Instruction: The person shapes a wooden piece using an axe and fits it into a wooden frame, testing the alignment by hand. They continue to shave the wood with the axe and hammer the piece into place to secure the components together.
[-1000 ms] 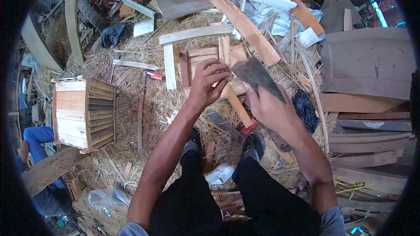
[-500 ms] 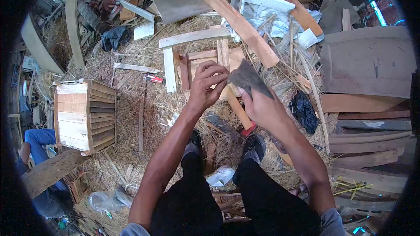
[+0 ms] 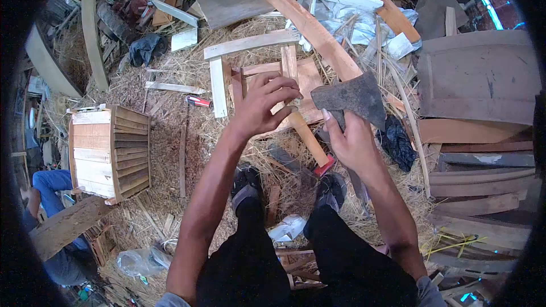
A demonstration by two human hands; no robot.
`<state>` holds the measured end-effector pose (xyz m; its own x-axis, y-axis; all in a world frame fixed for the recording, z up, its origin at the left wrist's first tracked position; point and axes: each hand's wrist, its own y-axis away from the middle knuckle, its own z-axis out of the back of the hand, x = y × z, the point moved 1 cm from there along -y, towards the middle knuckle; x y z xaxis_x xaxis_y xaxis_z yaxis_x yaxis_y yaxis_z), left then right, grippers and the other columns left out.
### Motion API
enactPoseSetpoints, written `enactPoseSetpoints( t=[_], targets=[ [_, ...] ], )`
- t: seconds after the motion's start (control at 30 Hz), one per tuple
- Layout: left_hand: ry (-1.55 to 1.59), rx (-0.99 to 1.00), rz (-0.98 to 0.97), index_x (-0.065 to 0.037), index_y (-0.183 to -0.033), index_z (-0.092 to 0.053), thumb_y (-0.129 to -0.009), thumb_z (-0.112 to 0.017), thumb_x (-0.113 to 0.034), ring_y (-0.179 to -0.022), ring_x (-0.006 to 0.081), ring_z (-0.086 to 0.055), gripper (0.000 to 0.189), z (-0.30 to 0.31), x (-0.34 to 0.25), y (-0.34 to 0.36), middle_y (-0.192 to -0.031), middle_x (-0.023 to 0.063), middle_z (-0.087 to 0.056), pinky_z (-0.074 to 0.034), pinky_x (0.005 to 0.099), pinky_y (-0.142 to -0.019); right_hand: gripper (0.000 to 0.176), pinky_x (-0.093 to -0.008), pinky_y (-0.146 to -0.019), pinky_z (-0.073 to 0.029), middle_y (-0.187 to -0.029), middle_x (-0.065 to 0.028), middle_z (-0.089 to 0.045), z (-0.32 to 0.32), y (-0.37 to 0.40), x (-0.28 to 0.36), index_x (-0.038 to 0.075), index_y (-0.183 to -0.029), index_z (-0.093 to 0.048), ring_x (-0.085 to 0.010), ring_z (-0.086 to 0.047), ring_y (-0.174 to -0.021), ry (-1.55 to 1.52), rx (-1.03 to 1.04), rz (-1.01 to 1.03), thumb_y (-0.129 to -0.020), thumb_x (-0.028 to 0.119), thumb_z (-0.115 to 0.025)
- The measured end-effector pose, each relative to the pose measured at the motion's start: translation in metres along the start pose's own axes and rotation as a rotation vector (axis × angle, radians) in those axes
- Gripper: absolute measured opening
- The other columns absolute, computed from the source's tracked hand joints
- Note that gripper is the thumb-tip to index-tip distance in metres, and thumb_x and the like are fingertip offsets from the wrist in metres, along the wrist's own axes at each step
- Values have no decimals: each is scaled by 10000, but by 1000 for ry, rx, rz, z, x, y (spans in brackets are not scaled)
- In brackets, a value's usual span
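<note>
My right hand [image 3: 354, 139] grips a hatchet [image 3: 351, 98] just below its dark, worn metal head. Its handle runs down under my wrist, partly hidden. The broad edge of the head points up and right. To the left, my left hand [image 3: 266, 105] hovers with curled fingers, thumb and fingertips apart; nothing I can make out is in it. Between and below my hands is a tool with a yellowish wooden handle [image 3: 309, 141] and a red end [image 3: 323, 165]. Beneath my left hand lies a wooden frame [image 3: 289, 63] of pale and reddish pieces.
A slatted wooden crate [image 3: 94, 153] stands at left, near another person's blue-trousered leg [image 3: 51, 185]. A long curved plank [image 3: 310, 23] slants across the top. Dark boards [image 3: 480, 79] are stacked at right. A red-handled tool [image 3: 199, 102] lies on the straw-covered ground.
My right hand has turned the hatchet and moved it right, so the flat of its head shows. My left hand's fingers have spread and come away from the blade.
</note>
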<state>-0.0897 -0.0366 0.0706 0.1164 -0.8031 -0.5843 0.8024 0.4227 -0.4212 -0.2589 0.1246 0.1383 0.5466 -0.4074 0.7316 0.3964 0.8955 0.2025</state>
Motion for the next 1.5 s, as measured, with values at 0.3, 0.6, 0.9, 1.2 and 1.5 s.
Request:
enactPoseSetpoints(
  t=[0.3,0.6,0.9,1.2,1.5],
  targets=[
    [-152,297,-140,-162,-1062,-674,-752,-806,-345,-1335,235,-493,383,15,-3,-39,-1294,-13,-634,-348,503,-1099,226,-337,-590,-516,-754,-112,-705,5,-1,-18,-45,-965,-637,-169,-652,-640,-31,-94,-3,-974,180,-622],
    [-228,349,-282,-142,-1061,-664,-686,-817,-379,-1135,275,-595,470,28,11,-80,-1097,36,-653,-390,499,-1066,429,-351,-769,-531,-969,-135,-691,-65,-28,-48,-35,-1049,-618,-190,-660,-861,-347,-307,88,-790,211,-856],
    [-189,316,-367,-80,-974,-660,-714,-790,-380,-974,283,-645,418,32,19,-106,-981,67,-658,-510,423,-867,477,-297,-763,-519,-1024,-68,-642,-114,-87,-47,-24,-1118,-581,-115,-597,-913,-679,-390,243,-777,138,-872],
    [-114,198,-63,-20,-907,-681,-749,-841,-345,-742,308,-676,395,41,15,-118,-809,127,-668,-535,397,-648,239,-265,-794,-551,-975,-52,-663,-90,-102,-27,-33,-1019,-568,-124,-647,-906,-888,-382,237,-854,-27,-742],
    [207,158,285,23,-1178,-647,-831,-790,-147,-980,263,-715,412,16,-19,-48,-1049,164,-699,-582,365,-829,392,-297,-864,-524,-1092,-94,-677,-109,-67,-54,-20,-1154,-573,-166,-647,-1017,-965,-298,129,-824,12,-781]
  ],
)
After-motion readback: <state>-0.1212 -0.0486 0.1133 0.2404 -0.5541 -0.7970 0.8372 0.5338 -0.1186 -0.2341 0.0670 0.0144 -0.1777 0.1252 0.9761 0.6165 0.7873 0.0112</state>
